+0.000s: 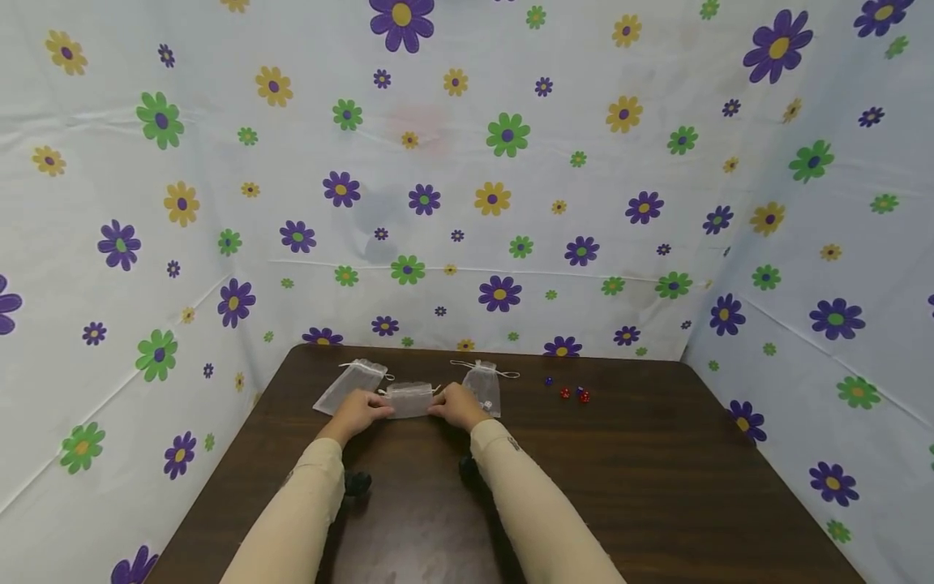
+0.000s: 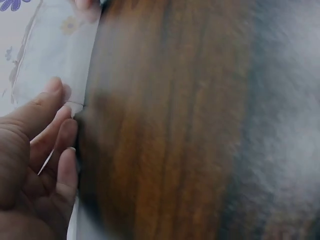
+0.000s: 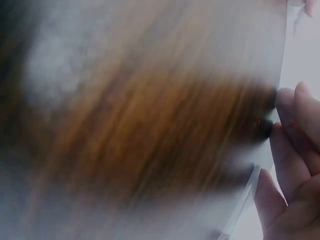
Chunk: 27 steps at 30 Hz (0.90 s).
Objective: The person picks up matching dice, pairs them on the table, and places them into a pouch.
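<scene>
A small sheer white drawstring bag (image 1: 409, 400) is stretched sideways between both hands near the table's far edge. My left hand (image 1: 357, 414) pinches its left end between thumb and fingers, and the left wrist view shows the sheer cloth (image 2: 55, 55) at the fingertips. At the other end, my right hand (image 1: 458, 405) pinches the bag by its corner. Beyond the left hand lies a second sheer bag (image 1: 353, 385) with a white cord. Partly behind the right hand, a third sheer bag (image 1: 483, 388) has white dice (image 1: 487, 405) near its lower end.
To the right on the dark wooden table (image 1: 620, 470) are a blue die (image 1: 549, 380), a red die (image 1: 565, 392) and another red die (image 1: 584, 397) with a blue one against it. A flower-print cloth (image 1: 452, 308) hangs behind the table and at its sides.
</scene>
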### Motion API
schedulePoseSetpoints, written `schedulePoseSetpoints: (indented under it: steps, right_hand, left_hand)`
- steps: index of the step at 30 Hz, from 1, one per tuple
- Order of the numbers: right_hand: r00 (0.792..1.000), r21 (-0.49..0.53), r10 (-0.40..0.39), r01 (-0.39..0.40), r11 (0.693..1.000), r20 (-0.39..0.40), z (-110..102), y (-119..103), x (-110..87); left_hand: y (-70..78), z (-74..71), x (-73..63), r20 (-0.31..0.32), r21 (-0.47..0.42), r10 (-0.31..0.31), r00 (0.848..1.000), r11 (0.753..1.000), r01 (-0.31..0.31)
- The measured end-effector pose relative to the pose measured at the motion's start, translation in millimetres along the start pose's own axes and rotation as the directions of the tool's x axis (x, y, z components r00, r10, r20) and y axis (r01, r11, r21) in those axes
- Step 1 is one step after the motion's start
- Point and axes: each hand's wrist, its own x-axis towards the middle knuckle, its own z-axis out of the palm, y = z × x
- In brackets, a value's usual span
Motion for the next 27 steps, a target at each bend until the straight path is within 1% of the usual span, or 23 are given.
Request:
schedulePoseSetpoints:
  steps: [4, 8, 14, 17, 20, 24, 27]
  right_hand:
    - [0.999, 0.032, 0.017, -0.018, 0.999, 0.033, -3.9, -2.7, -3.0]
    - [0.999, 0.031, 0.033, -0.034, 0.999, 0.043, -3.7, -3.2, -3.2]
    - [0.997, 0.022, 0.051, -0.052, 0.998, 0.052, -2.4, -0.7, -1.4]
    - [0.997, 0.023, 0.061, -0.063, 0.998, 0.056, -1.7, 1.5, -0.3]
    - [0.996, 0.026, 0.069, -0.070, 0.997, 0.057, -1.0, 3.4, 0.6]
    - [0.996, 0.024, 0.063, -0.065, 0.998, 0.058, -0.6, 5.2, 2.2]
    - [0.997, 0.019, 0.054, -0.056, 0.998, 0.059, -0.4, 6.4, 3.8]
  left_hand:
    - [-1.9, 0.8, -1.9, -0.018, -0.005, 0.009, 1.000, 1.000, -0.009]
    - [-2.6, 2.0, -2.6, -0.034, -0.008, -0.014, 0.999, 1.000, 0.013]
    - [-2.6, 4.8, -4.2, -0.061, -0.012, -0.018, 0.998, 1.000, 0.017]
    - [-2.8, 6.0, -5.1, -0.071, -0.035, -0.039, 0.997, 0.999, 0.036]
    - [-2.9, 6.4, -6.0, -0.073, -0.084, -0.077, 0.994, 0.994, 0.071]
    - [-3.2, 6.2, -6.2, -0.059, -0.116, -0.104, 0.993, 0.988, 0.097]
    - [-3.7, 5.8, -5.2, -0.048, -0.124, -0.121, 0.992, 0.986, 0.114]
